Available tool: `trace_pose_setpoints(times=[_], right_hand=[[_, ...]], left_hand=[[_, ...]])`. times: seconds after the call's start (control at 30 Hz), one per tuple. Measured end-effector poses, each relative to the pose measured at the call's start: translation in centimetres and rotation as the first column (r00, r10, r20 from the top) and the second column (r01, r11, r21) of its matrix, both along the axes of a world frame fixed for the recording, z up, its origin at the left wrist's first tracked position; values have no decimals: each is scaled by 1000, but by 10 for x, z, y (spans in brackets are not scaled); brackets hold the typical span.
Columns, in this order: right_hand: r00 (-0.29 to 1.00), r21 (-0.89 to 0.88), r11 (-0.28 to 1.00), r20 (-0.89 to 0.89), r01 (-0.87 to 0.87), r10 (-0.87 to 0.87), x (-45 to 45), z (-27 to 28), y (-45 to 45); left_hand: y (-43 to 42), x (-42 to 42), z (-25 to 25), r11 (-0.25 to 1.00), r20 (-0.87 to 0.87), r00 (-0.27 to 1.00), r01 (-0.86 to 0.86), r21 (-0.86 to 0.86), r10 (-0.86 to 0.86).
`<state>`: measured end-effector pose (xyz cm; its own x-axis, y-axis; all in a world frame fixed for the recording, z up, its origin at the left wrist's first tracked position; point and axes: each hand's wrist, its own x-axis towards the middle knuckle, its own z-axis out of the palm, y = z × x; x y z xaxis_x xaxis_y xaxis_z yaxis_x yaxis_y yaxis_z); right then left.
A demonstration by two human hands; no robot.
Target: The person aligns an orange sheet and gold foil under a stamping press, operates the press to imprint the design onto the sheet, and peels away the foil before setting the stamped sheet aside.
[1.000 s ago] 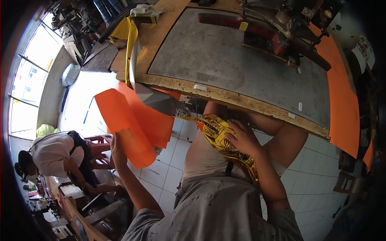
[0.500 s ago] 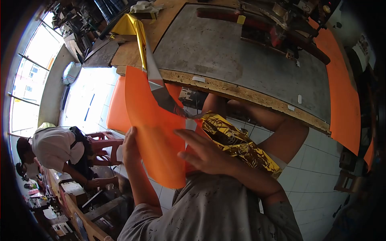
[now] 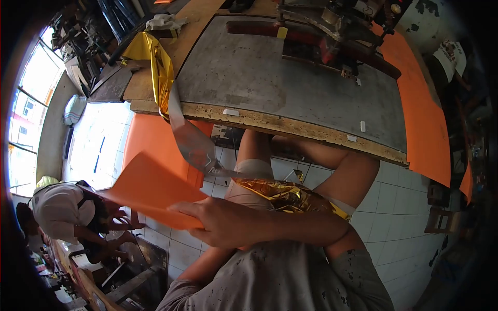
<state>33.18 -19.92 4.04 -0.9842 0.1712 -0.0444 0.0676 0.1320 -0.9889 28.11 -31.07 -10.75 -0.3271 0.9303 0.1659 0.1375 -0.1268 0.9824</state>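
Note:
My right hand (image 3: 223,223) reaches across my body to the left. Its fingers are closed on the near right edge of an orange sheet (image 3: 155,189), whose left end is smeared by motion. Behind the right hand my left hand is hidden, and only its forearm shows. Crumpled gold foil (image 3: 280,194) lies across my lap, just beyond the right forearm. From it a see-through grey strip of film (image 3: 187,140) runs up to the table edge and joins a gold foil strip (image 3: 161,72) lying over the table's left corner.
A worktable (image 3: 233,67) with a grey top and rough wooden edge stands ahead, bearing a heavy metal press (image 3: 332,31). Orange sheets (image 3: 155,140) sit left of my knees. Another long orange sheet (image 3: 423,119) hangs at the right. A person (image 3: 65,210) bends over at lower left.
The orange sheet has swung from upright before my chest down to the left. My right hand has moved left and closed on its edge; my left hand has gone out of sight behind it.

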Motion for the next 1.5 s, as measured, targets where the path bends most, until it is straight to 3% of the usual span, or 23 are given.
trace_pose_setpoints(times=[0.03, 0.07, 0.13, 0.2, 0.27, 0.4, 0.47, 0.5, 0.53, 0.6, 0.8, 0.93, 1.0, 1.07, 1.13, 1.17, 1.2, 1.23, 1.3, 1.37, 1.43, 1.47, 1.5], right_hand=[[972, 19, 991, -198, 132, -125, 0, -5, -1], [972, 17, 986, -175, 164, -159, 7, -2, 4], [966, 14, 974, -134, 225, -221, 35, 29, 31], [916, -59, 923, -118, 380, -384, 62, 52, 52], [768, -339, 773, -186, 536, -613, 90, 55, 57], [474, -524, 596, -362, 609, -802, 146, 39, 70], [396, -652, 508, -326, 563, -858, 169, 18, 82], [361, -708, 453, -291, 541, -886, 175, 11, 84], [328, -724, 402, -251, 561, -911, 179, 5, 84], [261, -748, 295, -168, 595, -951, 189, -6, 78], [199, -432, 235, -129, 870, -972, 231, -16, 75], [225, -332, 285, -207, 899, -952, 227, -2, 61], [352, -226, 360, -79, 905, -933, 216, 17, 27], [651, 108, 645, -224, 756, -725, 184, 20, -7], [832, -141, 871, -258, 471, -491, 128, 24, -20], [877, 249, 848, -244, 469, -413, 107, 21, -28], [917, 598, 698, -198, 394, -347, 91, 15, -36], [909, 603, 685, -201, 409, -366, 80, 5, -40], [892, 611, 659, -207, 439, -402, 62, -20, -41], [931, 695, 620, -239, 363, -276, 60, -34, -35], [951, 786, 537, -235, 307, -200, 64, -45, -23], [931, 802, 489, -218, 342, -294, 68, -54, -17], [901, 819, 438, -202, 370, -384, 74, -64, -11]], left_hand=[[2, -2, -6, 992, -315, 946, -45, 118, 80], [3, -10, -13, 960, -655, 715, -81, 269, 244], [6, -33, -29, 832, -825, 126, -145, 535, 552], [4, -65, -43, 831, -837, 161, -311, 460, 523], [-1, -108, -48, 827, -790, 397, -512, 233, 467], [18, -172, -20, 596, -619, 272, -693, 406, 737], [34, -175, 19, 745, -240, 708, -603, 286, 664], [35, -205, -5, 858, 55, 891, -449, 248, 450], [37, -234, -28, 926, 346, 924, -266, 268, 165], [47, -208, 0, 956, 320, 935, -222, 194, 152], [70, -192, 48, 946, 277, 925, -301, 122, 259], [61, -180, 61, 936, 230, 935, -310, 167, 268], [47, -161, 68, 956, 228, 946, -263, 131, 229], [34, -122, 70, 982, 302, 945, -160, 98, 124], [20, -80, 56, 993, 466, 884, -92, 76, 47], [3, -74, 30, 995, 524, 851, -75, 61, 32], [-13, -68, 3, 997, 580, 814, -59, 48, 21], [0, -53, 34, 977, 741, 645, 41, 212, -187], [13, -49, 62, 970, 789, 572, 51, 238, -224], [5, -61, 53, 992, 598, 792, -111, -54, 121], [20, -75, 62, 987, 824, 543, 67, 147, -160], [29, -79, 69, 956, 880, 374, 125, 266, -294], [34, -78, 76, 981, 905, 382, 21, 194, -187]])
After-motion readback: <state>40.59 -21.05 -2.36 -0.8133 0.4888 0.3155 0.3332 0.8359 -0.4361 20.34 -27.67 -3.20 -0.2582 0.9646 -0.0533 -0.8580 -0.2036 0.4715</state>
